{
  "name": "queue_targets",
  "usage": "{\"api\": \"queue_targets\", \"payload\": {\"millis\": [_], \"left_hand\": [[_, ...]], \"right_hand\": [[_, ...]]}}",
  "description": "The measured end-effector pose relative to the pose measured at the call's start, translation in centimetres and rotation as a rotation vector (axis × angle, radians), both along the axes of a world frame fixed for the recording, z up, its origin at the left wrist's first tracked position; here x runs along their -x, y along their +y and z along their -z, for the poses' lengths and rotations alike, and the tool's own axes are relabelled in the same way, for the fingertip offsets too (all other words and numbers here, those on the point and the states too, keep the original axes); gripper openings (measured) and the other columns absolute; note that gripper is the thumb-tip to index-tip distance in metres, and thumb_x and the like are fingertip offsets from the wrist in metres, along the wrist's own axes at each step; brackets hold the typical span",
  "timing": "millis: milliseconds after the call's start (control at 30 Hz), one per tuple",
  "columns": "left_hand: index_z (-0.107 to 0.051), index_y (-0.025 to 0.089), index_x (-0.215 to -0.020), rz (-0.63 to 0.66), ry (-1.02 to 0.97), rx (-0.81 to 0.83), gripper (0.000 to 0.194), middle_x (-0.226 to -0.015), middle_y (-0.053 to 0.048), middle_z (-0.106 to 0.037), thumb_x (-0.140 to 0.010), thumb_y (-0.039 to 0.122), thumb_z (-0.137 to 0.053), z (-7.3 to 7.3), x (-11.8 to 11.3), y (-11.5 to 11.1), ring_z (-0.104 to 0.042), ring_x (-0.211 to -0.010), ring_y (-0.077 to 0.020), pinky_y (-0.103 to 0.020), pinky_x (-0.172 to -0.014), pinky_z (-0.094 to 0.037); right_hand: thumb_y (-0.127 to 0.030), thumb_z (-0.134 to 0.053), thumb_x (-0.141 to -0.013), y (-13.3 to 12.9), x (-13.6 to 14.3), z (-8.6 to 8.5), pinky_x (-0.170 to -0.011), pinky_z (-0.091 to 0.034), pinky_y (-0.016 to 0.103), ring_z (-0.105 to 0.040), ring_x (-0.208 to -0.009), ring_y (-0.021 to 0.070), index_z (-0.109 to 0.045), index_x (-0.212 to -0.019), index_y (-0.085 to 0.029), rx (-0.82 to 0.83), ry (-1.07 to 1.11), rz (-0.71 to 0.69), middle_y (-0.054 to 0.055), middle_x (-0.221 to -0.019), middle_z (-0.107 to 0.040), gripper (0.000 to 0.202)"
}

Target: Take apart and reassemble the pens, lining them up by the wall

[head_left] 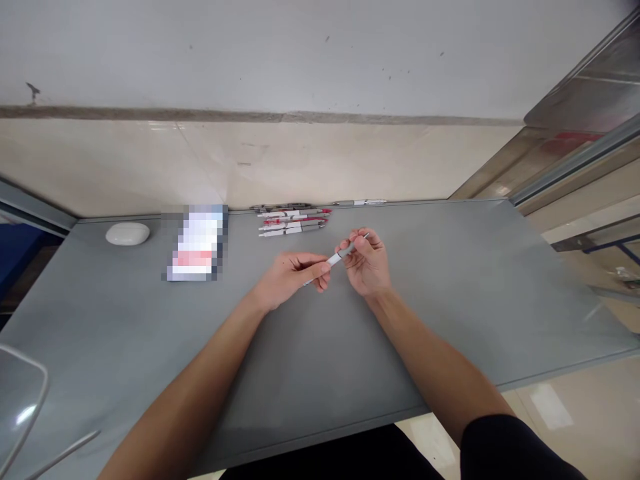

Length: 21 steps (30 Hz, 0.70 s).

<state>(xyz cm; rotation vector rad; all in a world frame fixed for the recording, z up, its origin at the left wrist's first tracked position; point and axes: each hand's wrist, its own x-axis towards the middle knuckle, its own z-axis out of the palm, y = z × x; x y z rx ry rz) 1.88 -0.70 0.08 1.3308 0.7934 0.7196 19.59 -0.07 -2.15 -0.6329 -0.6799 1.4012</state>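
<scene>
Above the middle of the table, a white pen [334, 259] with a grey grip is held slantwise between both hands. My left hand [295, 275] is closed on its white barrel, thumb on top, and partly hides its lower end. My right hand [367, 263] pinches the grey grip near the tip, which points up and to the right. Beyond the hands, several pens [293, 221] with white, red and dark parts lie side by side near the back edge. Another white and grey pen [360, 202] lies apart from them, along the wall.
On the left are a white rounded case [127, 233] and a phone-like flat object [197, 243], blurred out. A pale cable [43, 380] curves at the lower left. The grey table [450, 267] meets a tiled wall [320, 160] at the back.
</scene>
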Motion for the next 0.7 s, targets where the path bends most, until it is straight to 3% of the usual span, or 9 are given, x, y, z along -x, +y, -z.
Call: {"api": "queue_targets", "payload": {"millis": [267,400,567,700], "left_hand": [[-0.075,0.016,-0.091,-0.133,0.131,-0.171,0.024,-0.07,-0.001,-0.068,-0.082,0.038,-0.07,-0.2,-0.5,-0.2,-0.062,-0.064,-0.0127,-0.028,-0.07,-0.055],[-0.073,0.015,-0.09,-0.124,0.132,-0.172,0.027,-0.076,-0.003,-0.07,-0.082,0.041,-0.07,-0.5,-0.3,0.1,-0.064,-0.066,-0.0136,-0.03,-0.072,-0.056],[-0.072,0.014,-0.089,-0.115,0.135,-0.142,0.029,-0.078,-0.004,-0.071,-0.081,0.042,-0.07,-0.9,-0.2,0.6,-0.066,-0.068,-0.0143,-0.03,-0.072,-0.057],[-0.068,0.014,-0.096,-0.258,0.024,-0.087,0.033,-0.083,-0.007,-0.073,-0.082,0.044,-0.07,-0.3,-0.7,0.6,-0.069,-0.074,-0.0172,-0.034,-0.076,-0.057]], "right_hand": [[-0.03,-0.081,-0.067,-0.1,0.0,-0.3,-0.061,-0.058,0.022,-0.067,-0.065,0.0083,-0.065,-0.073,-0.027,0.002,0.006,0.045,-0.008,-0.072,-0.064,0.017],[-0.029,-0.082,-0.067,-0.1,-0.1,-0.7,-0.067,-0.06,0.025,-0.07,-0.069,0.0108,-0.067,-0.075,-0.027,0.005,-0.019,0.051,-0.008,-0.075,-0.068,0.017],[-0.036,-0.078,-0.073,0.3,-0.8,-0.8,-0.078,-0.06,0.029,-0.072,-0.091,0.016,-0.07,-0.088,-0.026,-0.013,-0.081,-0.012,-0.004,-0.091,-0.072,0.019],[-0.044,-0.073,-0.076,0.7,-1.2,-0.6,-0.077,-0.06,0.029,-0.072,-0.092,0.0166,-0.07,-0.085,-0.025,0.055,-0.123,0.019,-0.001,-0.095,-0.073,0.022]]}}
